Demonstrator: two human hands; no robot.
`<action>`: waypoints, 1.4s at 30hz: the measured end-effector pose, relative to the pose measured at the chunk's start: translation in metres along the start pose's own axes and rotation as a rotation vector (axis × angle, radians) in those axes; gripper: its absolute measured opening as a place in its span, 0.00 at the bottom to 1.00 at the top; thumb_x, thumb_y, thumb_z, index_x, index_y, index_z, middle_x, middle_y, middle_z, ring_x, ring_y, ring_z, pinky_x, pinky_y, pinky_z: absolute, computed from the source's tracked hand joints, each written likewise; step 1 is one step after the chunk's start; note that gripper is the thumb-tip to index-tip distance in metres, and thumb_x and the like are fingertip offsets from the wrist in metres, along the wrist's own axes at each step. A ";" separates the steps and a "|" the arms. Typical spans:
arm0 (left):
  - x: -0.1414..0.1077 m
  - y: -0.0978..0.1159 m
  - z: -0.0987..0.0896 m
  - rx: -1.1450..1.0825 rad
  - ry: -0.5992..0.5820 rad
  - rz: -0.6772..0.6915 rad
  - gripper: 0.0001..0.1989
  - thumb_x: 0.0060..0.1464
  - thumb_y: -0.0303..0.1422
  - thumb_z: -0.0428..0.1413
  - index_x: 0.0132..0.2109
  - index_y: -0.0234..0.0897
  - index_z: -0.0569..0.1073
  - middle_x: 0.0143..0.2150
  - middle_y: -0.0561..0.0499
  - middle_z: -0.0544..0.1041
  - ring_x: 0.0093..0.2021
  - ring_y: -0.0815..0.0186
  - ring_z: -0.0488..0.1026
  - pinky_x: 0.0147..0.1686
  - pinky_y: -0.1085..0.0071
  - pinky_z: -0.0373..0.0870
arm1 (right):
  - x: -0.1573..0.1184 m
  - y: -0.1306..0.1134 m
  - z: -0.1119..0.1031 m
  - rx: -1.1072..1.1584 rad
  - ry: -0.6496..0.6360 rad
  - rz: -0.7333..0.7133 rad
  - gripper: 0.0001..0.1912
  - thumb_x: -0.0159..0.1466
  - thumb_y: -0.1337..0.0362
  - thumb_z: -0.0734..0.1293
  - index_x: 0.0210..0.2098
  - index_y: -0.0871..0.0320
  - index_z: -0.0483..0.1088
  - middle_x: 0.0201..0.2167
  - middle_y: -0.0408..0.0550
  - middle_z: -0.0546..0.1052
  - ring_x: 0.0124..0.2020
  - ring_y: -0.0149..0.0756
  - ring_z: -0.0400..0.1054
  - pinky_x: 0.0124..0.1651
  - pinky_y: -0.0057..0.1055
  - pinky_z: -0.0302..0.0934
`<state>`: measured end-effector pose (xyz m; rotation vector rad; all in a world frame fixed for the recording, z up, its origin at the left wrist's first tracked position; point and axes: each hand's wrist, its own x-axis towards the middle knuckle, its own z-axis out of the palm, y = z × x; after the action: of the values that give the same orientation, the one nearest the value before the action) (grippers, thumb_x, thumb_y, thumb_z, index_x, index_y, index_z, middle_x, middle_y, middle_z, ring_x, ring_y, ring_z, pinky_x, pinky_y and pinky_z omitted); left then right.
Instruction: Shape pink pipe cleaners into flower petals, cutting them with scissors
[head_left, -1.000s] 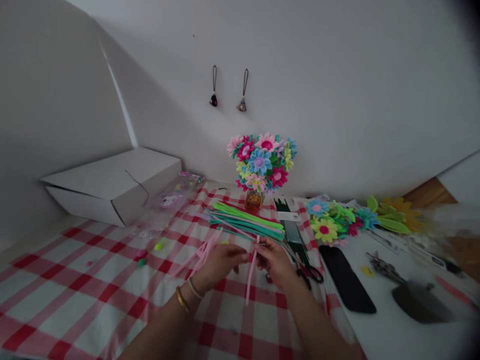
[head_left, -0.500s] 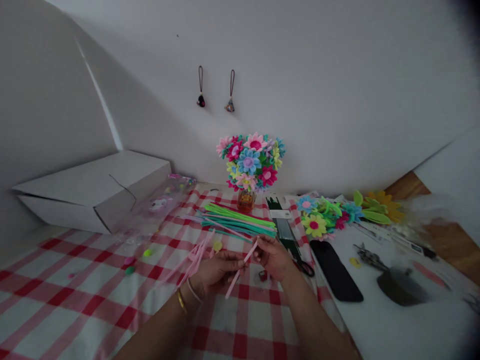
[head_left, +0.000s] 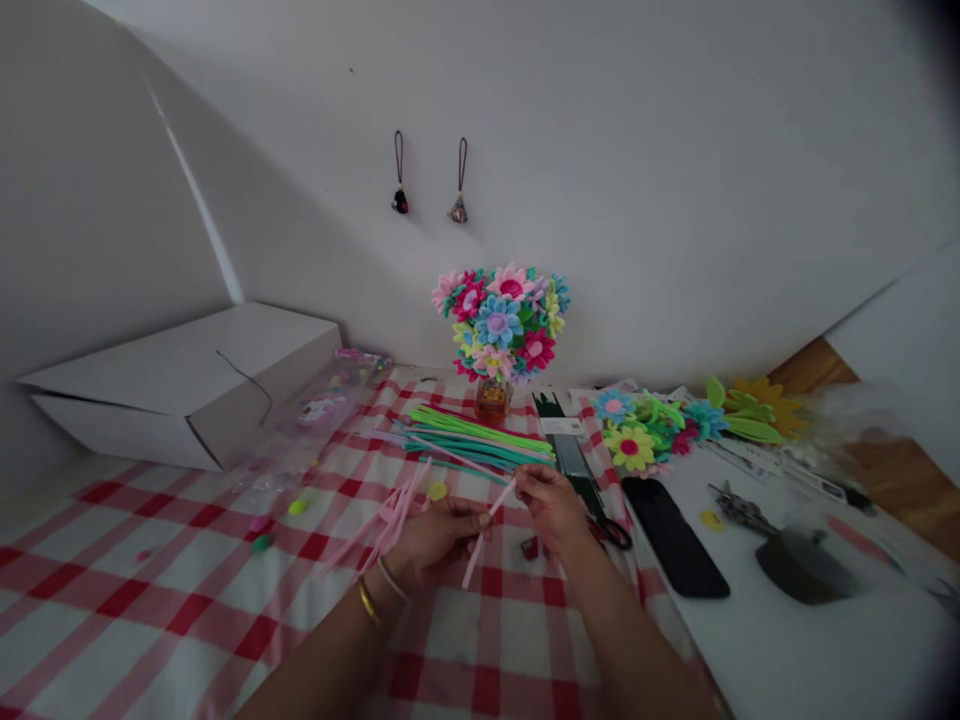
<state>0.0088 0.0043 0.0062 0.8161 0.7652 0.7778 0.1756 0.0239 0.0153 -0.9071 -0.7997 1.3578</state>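
A pale pink pipe cleaner (head_left: 501, 501) slants between my two hands above the checked tablecloth. My left hand (head_left: 444, 532) pinches it near its middle, and its lower end hangs free below the fingers. The upper end is gripped between thumb and finger of my right hand (head_left: 546, 498). Beside my left hand lies a loose pile of pink pipe cleaners (head_left: 393, 514), with a small yellow disc (head_left: 437, 491) close by. Just beyond both hands rests a bundle of green, teal and pink pipe cleaners (head_left: 472, 438). A small dark red object (head_left: 529, 547) sits under my right hand.
A vase of fuzzy flowers (head_left: 493, 400) stands at the back. On the right are scissors (head_left: 616, 533), a black phone (head_left: 675, 540), finished flowers (head_left: 631, 448) and a blurred glue gun (head_left: 799, 570). To the left are a white box (head_left: 187, 375) and small pompoms (head_left: 297, 507).
The pink pipe cleaner's free lower end has swung slightly right and up and looks steeper. Both hands stay in nearly the same place, still pinching it.
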 end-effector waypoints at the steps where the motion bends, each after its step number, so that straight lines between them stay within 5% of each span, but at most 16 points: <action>1: 0.000 0.002 -0.001 0.009 0.027 -0.004 0.12 0.36 0.34 0.64 0.28 0.30 0.75 0.22 0.52 0.72 0.17 0.77 0.62 0.18 0.79 0.54 | 0.001 -0.001 -0.002 -0.054 -0.021 0.009 0.09 0.42 0.64 0.73 0.22 0.58 0.72 0.19 0.40 0.70 0.20 0.26 0.59 0.26 0.26 0.55; 4: 0.000 0.005 -0.004 0.036 0.105 0.005 0.13 0.35 0.34 0.63 0.29 0.31 0.74 0.23 0.51 0.73 0.18 0.76 0.63 0.19 0.78 0.57 | 0.003 -0.007 -0.009 -0.332 -0.030 -0.063 0.09 0.47 0.61 0.71 0.27 0.58 0.72 0.23 0.42 0.71 0.23 0.29 0.61 0.28 0.29 0.57; 7: 0.000 0.007 -0.006 0.104 0.156 0.044 0.11 0.35 0.33 0.62 0.27 0.30 0.73 0.21 0.51 0.72 0.16 0.76 0.62 0.17 0.78 0.54 | -0.001 -0.014 -0.011 -0.751 0.000 -0.433 0.10 0.53 0.60 0.67 0.35 0.55 0.72 0.33 0.47 0.74 0.35 0.36 0.65 0.39 0.35 0.59; 11: 0.003 0.005 -0.011 0.243 0.186 0.078 0.10 0.37 0.34 0.60 0.24 0.30 0.72 0.17 0.53 0.69 0.13 0.77 0.57 0.14 0.77 0.48 | -0.012 -0.016 -0.002 -1.224 -0.330 -0.824 0.08 0.59 0.65 0.62 0.35 0.50 0.74 0.39 0.45 0.75 0.44 0.39 0.61 0.48 0.40 0.53; 14: 0.006 0.003 -0.014 0.325 0.181 0.108 0.10 0.37 0.35 0.60 0.24 0.30 0.72 0.17 0.53 0.70 0.13 0.77 0.55 0.14 0.76 0.48 | -0.017 -0.010 0.005 -1.424 -0.496 -0.854 0.09 0.60 0.65 0.62 0.35 0.50 0.74 0.39 0.44 0.75 0.43 0.39 0.60 0.46 0.39 0.53; 21: 0.007 0.002 -0.015 0.361 0.159 0.098 0.13 0.34 0.37 0.62 0.27 0.31 0.74 0.19 0.53 0.71 0.15 0.76 0.58 0.17 0.77 0.51 | -0.016 -0.002 0.005 -1.586 -0.543 -0.817 0.08 0.61 0.64 0.61 0.36 0.55 0.72 0.32 0.47 0.74 0.39 0.38 0.61 0.44 0.37 0.54; 32: 0.007 0.001 -0.022 0.236 0.068 -0.001 0.11 0.33 0.33 0.63 0.27 0.30 0.75 0.19 0.53 0.70 0.18 0.76 0.60 0.19 0.77 0.51 | -0.021 -0.009 0.006 -1.407 -0.503 -0.538 0.05 0.58 0.68 0.62 0.30 0.59 0.69 0.30 0.47 0.71 0.34 0.33 0.64 0.37 0.30 0.57; 38: 0.005 -0.001 -0.016 0.020 0.008 0.007 0.13 0.32 0.30 0.65 0.30 0.29 0.77 0.25 0.48 0.75 0.27 0.70 0.70 0.32 0.74 0.63 | -0.020 -0.003 0.007 -0.797 -0.354 0.038 0.07 0.55 0.62 0.63 0.25 0.58 0.66 0.14 0.37 0.66 0.16 0.26 0.59 0.22 0.25 0.54; 42: 0.004 -0.002 -0.010 -0.080 -0.062 -0.041 0.14 0.35 0.31 0.64 0.33 0.30 0.76 0.29 0.45 0.77 0.32 0.65 0.73 0.38 0.68 0.65 | -0.018 0.002 0.007 -0.392 -0.342 0.280 0.09 0.50 0.60 0.67 0.24 0.60 0.67 0.15 0.39 0.69 0.17 0.27 0.63 0.23 0.26 0.60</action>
<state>0.0032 0.0095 -0.0012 0.7473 0.6888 0.7389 0.1677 0.0063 0.0171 -1.1375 -1.2688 1.6599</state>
